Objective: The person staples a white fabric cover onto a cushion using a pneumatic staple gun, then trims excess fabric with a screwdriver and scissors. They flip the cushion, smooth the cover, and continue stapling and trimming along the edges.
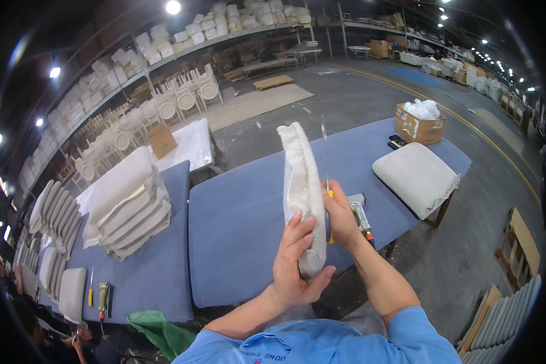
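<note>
A light grey fabric-covered seat cushion stands on its edge above the blue-covered table, its narrow side turned up toward me. My left hand grips its near end, fingers over the cloth and thumb at the lower corner. Beside the cushion's right side, my right hand is closed around the yellow handle of a tool with a long thin shaft pointing away from me. What sort of tip it has I cannot make out. Just right of that hand lies a staple gun.
Another cushion lies at the table's right, near a phone-like black object and a carton of white stuffing. Stacked cushions, a second staple gun and a yellow-handled tool are left. A co-worker's hands show lower left.
</note>
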The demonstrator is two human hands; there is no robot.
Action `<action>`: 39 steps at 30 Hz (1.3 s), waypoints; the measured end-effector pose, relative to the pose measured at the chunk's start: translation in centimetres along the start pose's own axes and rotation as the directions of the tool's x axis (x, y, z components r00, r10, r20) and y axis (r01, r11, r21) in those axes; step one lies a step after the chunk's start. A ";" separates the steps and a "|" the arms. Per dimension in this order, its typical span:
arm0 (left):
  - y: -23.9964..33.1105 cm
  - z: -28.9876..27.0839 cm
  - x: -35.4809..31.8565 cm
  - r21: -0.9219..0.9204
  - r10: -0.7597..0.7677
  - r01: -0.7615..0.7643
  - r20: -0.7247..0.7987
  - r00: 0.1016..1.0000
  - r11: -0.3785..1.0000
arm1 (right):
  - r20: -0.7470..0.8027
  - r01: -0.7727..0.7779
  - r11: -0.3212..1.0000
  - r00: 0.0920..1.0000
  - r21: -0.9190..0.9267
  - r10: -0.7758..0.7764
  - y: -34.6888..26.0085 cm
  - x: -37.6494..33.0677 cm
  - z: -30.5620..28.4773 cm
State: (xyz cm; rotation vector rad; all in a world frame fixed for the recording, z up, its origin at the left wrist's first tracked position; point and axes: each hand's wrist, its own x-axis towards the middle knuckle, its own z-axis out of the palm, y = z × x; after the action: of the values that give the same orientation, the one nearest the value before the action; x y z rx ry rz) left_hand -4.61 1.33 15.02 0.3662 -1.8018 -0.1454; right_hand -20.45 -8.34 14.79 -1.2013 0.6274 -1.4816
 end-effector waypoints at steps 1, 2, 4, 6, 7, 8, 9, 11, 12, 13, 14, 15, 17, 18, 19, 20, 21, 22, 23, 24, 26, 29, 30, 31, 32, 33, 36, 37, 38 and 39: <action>-0.2 0.5 0.0 0.029 0.018 -0.018 -0.014 1.000 0.999 | 0.010 -0.026 0.998 1.000 0.063 0.026 -0.2 0.3 0.4; -0.3 1.0 0.0 0.060 0.037 -0.035 -0.028 0.999 0.998 | 0.028 -0.044 0.995 0.999 0.085 0.042 -0.6 0.6 0.7; -0.3 2.9 -0.4 0.127 0.042 -0.024 -0.135 0.990 0.992 | 0.137 -0.022 0.999 0.990 -0.029 0.025 -1.1 1.6 0.9; -0.3 4.5 -0.5 0.225 0.083 -0.033 -0.218 0.972 0.974 | 0.254 0.001 0.996 0.967 -0.094 0.023 -1.4 2.4 0.8; -0.7 4.6 -0.3 0.260 0.142 -0.086 -0.202 0.969 0.962 | 0.286 0.029 0.989 0.958 -0.143 0.014 -1.4 2.7 0.5; -1.1 4.4 -0.1 0.293 0.200 -0.140 -0.185 0.962 0.946 | 0.317 0.058 0.980 0.948 -0.192 0.006 -1.4 2.8 0.2; -1.3 4.2 0.1 0.327 0.247 -0.182 -0.168 0.954 0.927 | 0.348 0.076 0.968 0.937 -0.240 0.013 -1.2 2.7 -0.1; -1.8 4.1 0.8 0.341 0.212 -0.153 -0.142 0.967 0.927 | 0.266 0.008 0.981 0.963 -0.193 0.044 -1.1 2.4 -0.9; -1.6 3.6 1.5 0.366 0.177 -0.134 -0.085 0.981 0.921 | 0.210 -0.035 0.991 0.976 -0.133 0.063 -1.3 2.2 -1.2; -1.5 3.6 2.2 0.389 0.141 -0.119 -0.028 0.990 0.913 | 0.153 -0.073 0.995 0.985 -0.070 0.083 -1.6 1.9 -1.5; -1.5 4.1 2.6 0.390 0.142 -0.118 -0.035 0.989 0.913 | 0.042 -0.026 0.998 0.999 -0.063 0.028 -2.0 1.4 -2.0; -1.8 4.3 2.8 0.378 0.153 -0.131 -0.028 0.988 0.916 | -0.061 0.024 0.998 0.998 -0.059 -0.028 -2.4 0.8 -2.3; -2.4 4.9 2.9 0.351 0.174 -0.159 -0.012 0.985 0.923 | -0.206 0.187 0.977 0.957 -0.105 -0.205 -3.8 -0.2 -3.5; -2.3 5.6 3.1 0.322 0.166 -0.152 -0.018 0.986 0.934 | -0.247 0.295 0.940 0.911 -0.173 -0.331 -5.0 -1.0 -5.1; -2.3 5.9 3.1 0.305 0.155 -0.142 -0.018 0.988 0.942 | -0.272 0.392 0.890 0.852 -0.234 -0.447 -6.1 -1.7 -6.0; -2.4 6.2 3.2 0.288 0.143 -0.131 -0.018 0.990 0.949 | -0.290 0.474 0.858 0.808 -0.197 -0.513 -7.3 -2.4 -6.9; -2.4 6.2 3.3 0.293 0.134 -0.125 -0.013 0.991 0.948 | -0.307 0.553 0.819 0.761 -0.155 -0.572 -8.8 -3.3 -7.0; -2.4 6.2 3.4 0.299 0.125 -0.117 -0.009 0.992 0.947 | -0.267 0.567 0.800 0.754 -0.199 -0.600 -10.5 -4.4 -7.0; -2.5 6.1 3.4 0.308 0.115 -0.107 -0.008 0.993 0.945 | -0.222 0.580 0.779 0.748 -0.240 -0.625 -12.3 -5.7 -6.6; -2.5 6.5 3.6 0.305 0.118 -0.110 -0.007 0.993 0.946 | -0.177 0.595 0.752 0.738 -0.285 -0.651 -13.6 -6.8 -6.3; -2.5 6.8 3.9 0.307 0.122 -0.114 -0.006 0.992 0.945 | -0.080 0.611 0.674 0.713 -0.414 -0.696 -14.2 -7.9 -6.0; -2.2 7.4 4.4 0.328 0.121 -0.121 0.021 0.992 0.937 | -0.068 0.588 0.691 0.739 -0.420 -0.670 -15.5 -9.5 -4.8; -2.2 7.6 4.5 0.325 0.122 -0.123 0.024 0.992 0.938 | -0.085 0.584 0.725 0.755 -0.364 -0.651 -16.0 -9.6 -4.4; -2.3 7.7 4.5 0.323 0.122 -0.124 0.026 0.992 0.938 | -0.100 0.578 0.757 0.771 -0.305 -0.629 -16.5 -9.7 -3.9; -2.3 7.8 4.5 0.322 0.121 -0.124 0.029 0.992 0.939 | -0.136 0.572 0.788 0.783 -0.229 -0.607 -17.0 -9.7 -3.2; -2.4 7.9 4.4 0.320 0.121 -0.124 0.029 0.992 0.939 | -0.169 0.562 0.814 0.796 -0.146 -0.581 -17.4 -9.6 -2.6; -2.6 7.6 4.2 0.327 0.116 -0.121 0.034 0.993 0.937 | -0.135 0.619 0.766 0.785 0.170 -0.605 -19.5 -9.4 -1.8; -2.6 7.8 4.2 0.320 0.116 -0.121 0.034 0.993 0.940 | -0.111 0.639 0.720 0.764 0.271 -0.636 -20.7 -9.5 -1.8; -2.5 8.0 4.3 0.313 0.115 -0.120 0.033 0.993 0.942 | -0.078 0.705 0.662 0.697 0.256 -0.713 -21.8 -9.7 -1.9; -2.5 8.1 4.3 0.305 0.123 -0.127 0.032 0.992 0.944 | -0.070 0.719 0.659 0.686 0.219 -0.725 -21.2 -9.5 -1.9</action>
State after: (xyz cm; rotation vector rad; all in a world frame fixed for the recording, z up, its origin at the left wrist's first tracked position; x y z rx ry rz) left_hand -12.95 -3.19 16.12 0.4695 -1.8564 0.2256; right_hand -31.55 6.15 29.29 -1.3507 -0.1002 -2.1308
